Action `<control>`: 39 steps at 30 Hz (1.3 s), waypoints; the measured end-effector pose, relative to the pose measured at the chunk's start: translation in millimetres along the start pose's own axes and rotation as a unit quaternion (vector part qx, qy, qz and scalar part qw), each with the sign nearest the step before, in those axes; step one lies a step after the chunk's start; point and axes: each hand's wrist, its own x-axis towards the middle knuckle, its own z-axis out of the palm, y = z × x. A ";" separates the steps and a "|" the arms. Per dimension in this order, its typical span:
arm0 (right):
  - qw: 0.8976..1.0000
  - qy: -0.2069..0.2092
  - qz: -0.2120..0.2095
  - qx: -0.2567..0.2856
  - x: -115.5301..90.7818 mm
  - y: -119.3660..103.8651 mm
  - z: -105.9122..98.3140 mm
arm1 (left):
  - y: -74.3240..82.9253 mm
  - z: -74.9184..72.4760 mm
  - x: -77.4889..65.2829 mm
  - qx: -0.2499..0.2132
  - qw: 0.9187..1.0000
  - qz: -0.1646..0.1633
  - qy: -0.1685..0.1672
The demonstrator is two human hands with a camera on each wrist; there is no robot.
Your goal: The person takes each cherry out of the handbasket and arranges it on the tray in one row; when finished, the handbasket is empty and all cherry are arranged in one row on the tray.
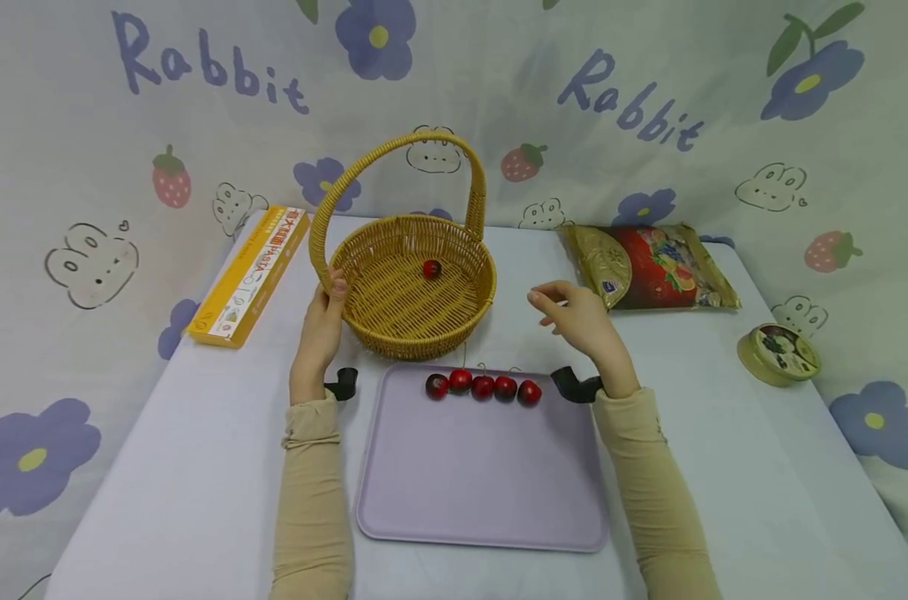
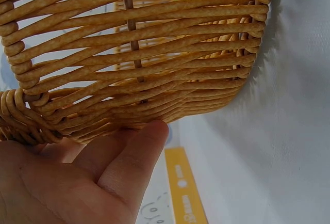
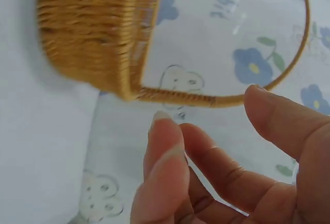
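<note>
A round wicker basket (image 1: 416, 333) with a tall arched handle stands behind the tray, one dark red cherry (image 1: 432, 269) inside. My left hand (image 1: 323, 325) holds its left side at the foot of the handle; in the left wrist view the fingers (image 2: 136, 162) lie along the outer weave. My right hand (image 1: 577, 317) is in the air to the right of the basket, holding nothing. Its thumb (image 3: 278, 118) stands apart from the loosely bent fingers in the right wrist view. Several cherries (image 1: 483, 387), some with stems, sit in a row along the far side of the lilac tray (image 1: 484, 475).
On the left lies a yellow pasta box (image 1: 247, 279). A gold and red packet (image 1: 652, 267) lies at the back right, with a round tin (image 1: 780, 354) near the right table edge. A printed curtain (image 1: 499, 83) hangs behind the white table (image 1: 191, 467).
</note>
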 end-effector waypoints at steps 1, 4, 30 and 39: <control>1.000 -0.009 -0.002 0.022 7.0 -6.5 -0.4 | -0.7 -0.8 0.1 0.000 1.000 -0.001 0.001; 0.993 -0.049 0.005 0.110 29.7 -25.3 2.6 | -2.4 -2.4 0.5 0.000 1.000 -0.007 0.006; 0.697 -0.165 0.336 0.612 150.4 -77.9 117.7 | -0.8 1.8 0.4 0.008 1.000 -0.021 0.006; 0.545 -0.087 0.328 0.767 180.5 -81.0 141.6 | 2.6 1.7 -4.0 0.000 1.000 -0.017 0.010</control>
